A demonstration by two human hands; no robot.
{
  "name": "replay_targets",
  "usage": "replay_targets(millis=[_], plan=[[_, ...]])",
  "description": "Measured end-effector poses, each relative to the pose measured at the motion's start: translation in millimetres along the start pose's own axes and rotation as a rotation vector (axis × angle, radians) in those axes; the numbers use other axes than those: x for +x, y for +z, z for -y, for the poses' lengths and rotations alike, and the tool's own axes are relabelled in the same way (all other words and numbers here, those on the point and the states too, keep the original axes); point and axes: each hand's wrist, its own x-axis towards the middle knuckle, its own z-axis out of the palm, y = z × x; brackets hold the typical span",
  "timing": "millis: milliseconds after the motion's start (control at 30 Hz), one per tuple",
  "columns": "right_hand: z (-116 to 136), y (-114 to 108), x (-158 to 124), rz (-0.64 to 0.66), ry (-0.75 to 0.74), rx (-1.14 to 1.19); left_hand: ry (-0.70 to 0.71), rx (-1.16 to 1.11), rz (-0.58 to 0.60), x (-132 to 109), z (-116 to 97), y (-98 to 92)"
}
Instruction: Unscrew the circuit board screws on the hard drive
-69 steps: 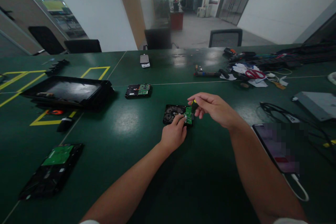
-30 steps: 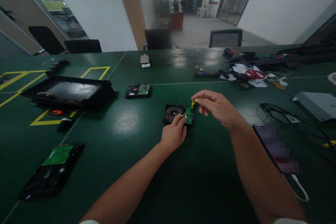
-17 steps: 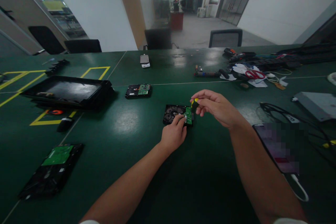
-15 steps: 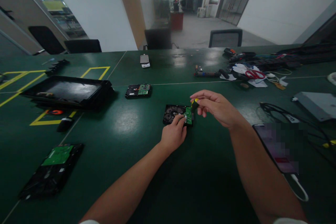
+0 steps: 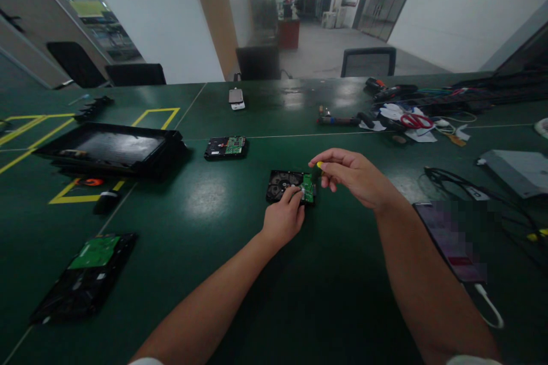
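A black hard drive [image 5: 280, 182] with a green circuit board [image 5: 308, 187] at its right end lies on the table. My left hand [image 5: 283, 214] steadies it from the near side, its bent fingers pressing on the drive and the board's edge. Over the board's right end, my right hand [image 5: 349, 174] pinches a short screwdriver [image 5: 317, 171] with a yellow-and-black handle between thumb and fingers. The screwdriver stands roughly upright. Its tip is too small to make out against the board.
Another hard drive [image 5: 226, 147] lies beyond to the left, and a larger one [image 5: 85, 276] at near left. A black tray [image 5: 111, 148] sits at far left. To the right are a phone [image 5: 447, 239] with a cable, a grey metal box [image 5: 516, 171] and red-handled scissors [image 5: 416, 121].
The screwdriver's handle has turned slightly in my right fingers, and less of its yellow shows. My left hand and the hard drive have stayed in place.
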Motion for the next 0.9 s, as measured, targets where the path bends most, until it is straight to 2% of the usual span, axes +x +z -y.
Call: replay_targets(millis=[233, 467, 767, 900], plan=[[-3.1, -2.2, 2.1, -0.113, -0.021, -0.085, 0.0, 0.001, 0.0, -0.1, 0.3, 1.1], [-0.5, 0.4, 1.6, -0.028, -0.036, -0.044, -0.002, 0.0, 0.005, 0.2, -0.3, 1.1], [-3.7, -0.1, 2.8, -0.045, -0.014, -0.074, 0.003, -0.008, 0.001, 0.1, 0.2, 1.4], [-1.7, 0.8, 1.6, -0.091, -0.038, -0.116, -0.011, -0.007, 0.009, 0.8, -0.1, 1.8]])
